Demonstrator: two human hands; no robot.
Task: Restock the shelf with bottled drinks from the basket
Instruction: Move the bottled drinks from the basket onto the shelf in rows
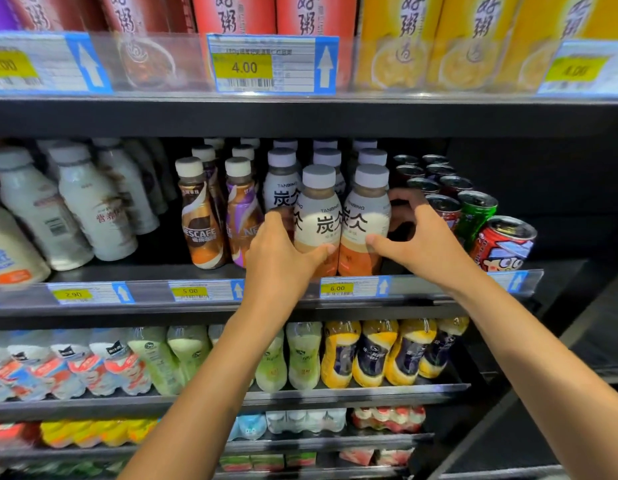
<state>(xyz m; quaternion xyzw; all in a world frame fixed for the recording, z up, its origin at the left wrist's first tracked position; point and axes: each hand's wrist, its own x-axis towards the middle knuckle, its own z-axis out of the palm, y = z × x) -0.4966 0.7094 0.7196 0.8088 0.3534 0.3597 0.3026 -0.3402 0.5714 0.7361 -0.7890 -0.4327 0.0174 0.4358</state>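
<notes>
Two Tanbing milk-tea bottles with grey caps stand side by side at the front of the middle shelf (283, 301). My left hand (283, 252) grips the left bottle (318, 216), thumb across its lower front. My right hand (416, 233) grips the right bottle (366, 216), thumb on its front and fingers curled round its right side. More bottles of the same kind stand in rows behind them. The basket is out of view.
Nescafe bottles (200, 223) stand just left of my left hand, white milk bottles (93, 206) further left. Red and green cans (474, 216) crowd the right, one red can (505, 244) tilted. Other drinks fill the shelves below, cartons the shelf above.
</notes>
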